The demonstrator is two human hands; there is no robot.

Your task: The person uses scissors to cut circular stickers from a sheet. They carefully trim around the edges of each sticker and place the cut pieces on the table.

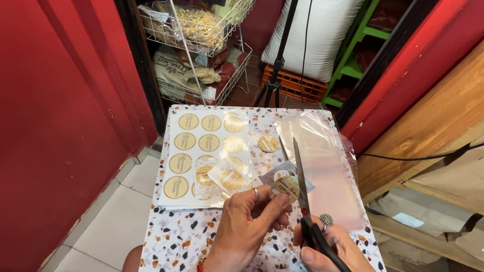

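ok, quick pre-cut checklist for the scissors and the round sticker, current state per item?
1. Right hand grips the scissors by the handles: ok.
2. Blades open: ok.
3. Left hand pinches the round gold sticker: ok.
4. Sticker sits between the blades: cannot tell, it lies against the blade.
5. Left fingertips away from the cutting edge: not ok, they are close beside it.
6. Sticker sheet flat on the speckled table: ok.
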